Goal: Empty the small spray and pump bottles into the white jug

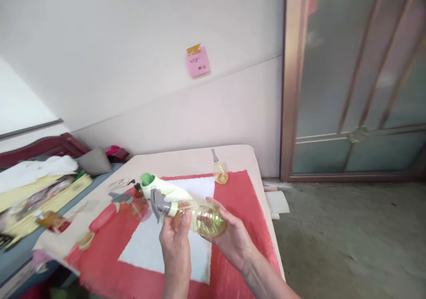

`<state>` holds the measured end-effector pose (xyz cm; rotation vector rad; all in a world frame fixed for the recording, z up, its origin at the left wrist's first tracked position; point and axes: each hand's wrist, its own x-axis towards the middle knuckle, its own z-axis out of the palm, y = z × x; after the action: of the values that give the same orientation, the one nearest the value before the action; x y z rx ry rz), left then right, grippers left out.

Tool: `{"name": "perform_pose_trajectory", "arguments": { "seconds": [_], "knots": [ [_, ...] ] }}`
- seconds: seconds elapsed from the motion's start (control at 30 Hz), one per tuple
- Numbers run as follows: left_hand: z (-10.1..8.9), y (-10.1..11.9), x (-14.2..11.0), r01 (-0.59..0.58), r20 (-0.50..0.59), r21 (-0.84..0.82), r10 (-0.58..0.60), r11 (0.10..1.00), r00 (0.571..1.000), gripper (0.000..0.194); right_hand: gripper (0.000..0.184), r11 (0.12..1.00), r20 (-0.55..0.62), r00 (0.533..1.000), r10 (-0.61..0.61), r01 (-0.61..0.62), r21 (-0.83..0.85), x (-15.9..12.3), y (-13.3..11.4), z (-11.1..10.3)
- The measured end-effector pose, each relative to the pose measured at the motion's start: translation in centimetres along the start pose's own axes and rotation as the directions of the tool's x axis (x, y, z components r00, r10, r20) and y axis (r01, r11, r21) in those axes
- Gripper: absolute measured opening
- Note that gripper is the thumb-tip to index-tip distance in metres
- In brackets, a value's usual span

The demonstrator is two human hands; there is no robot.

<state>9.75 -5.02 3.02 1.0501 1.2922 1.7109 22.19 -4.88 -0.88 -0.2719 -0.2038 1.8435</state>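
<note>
Between my two hands lies a clear yellow-green spray bottle, held tilted almost flat above the table, its grey trigger head pointing left. My left hand is closed around the neck end, with the thumb over the front. My right hand cups the base, its fingers partly hidden behind the bottle. Below the hands a white cloth is spread on a red cloth. Just behind the trigger head rests a pale green and white roll-shaped object.
Another spray bottle stands at the table's back right. At left are a clear spray bottle, a dark pump bottle and a red oblong item. A bed with piled items adjoins; a pink note hangs on the wall.
</note>
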Motion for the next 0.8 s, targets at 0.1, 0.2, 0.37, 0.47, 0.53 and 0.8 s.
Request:
{"name": "perform_pose_trajectory", "arguments": {
  "seconds": [0.1, 0.2, 0.37, 0.47, 0.53, 0.8],
  "knots": [
    [-1.9, 0.3, 1.4, 0.049, 0.11, -0.167, -0.031, 0.985, 0.993, 0.05, 0.048, 0.994, 0.059, 0.996, 0.067, -0.061, -0.093, -0.2, 1.6, 0.0],
    [-3.4, 1.1, 2.6, 0.092, 0.195, -0.293, -0.034, 0.952, 0.98, 0.048, 0.041, 0.964, -0.019, 0.982, 0.188, -0.188, -0.189, 0.4, 3.0, -0.3],
    [-5.1, 1.7, 3.3, 0.173, 0.208, -0.343, -0.105, 0.923, 0.973, 0.037, 0.056, 0.859, -0.11, 0.898, 0.426, -0.439, -0.262, 1.2, 5.7, -0.7],
    [-5.6, 1.1, 3.8, 0.197, 0.127, -0.29, -0.166, 0.937, 0.978, 0.034, 0.052, 0.867, -0.155, 0.907, 0.392, -0.42, -0.267, 1.1, 7.0, -0.9],
    [-5.8, 0.8, 4.2, 0.174, 0.04, -0.289, -0.17, 0.941, 0.985, 0.034, 0.049, 0.896, -0.111, 0.955, 0.274, -0.296, -0.331, 0.8, 7.5, -1.0],
    [-6.2, 1.2, 4.9, 0.168, -0.069, -0.375, -0.208, 0.912, 0.976, 0.031, 0.063, 0.839, 0.018, 0.999, 0.05, -0.032, -0.543, 0.3, 7.5, -0.9]
  ]
}}
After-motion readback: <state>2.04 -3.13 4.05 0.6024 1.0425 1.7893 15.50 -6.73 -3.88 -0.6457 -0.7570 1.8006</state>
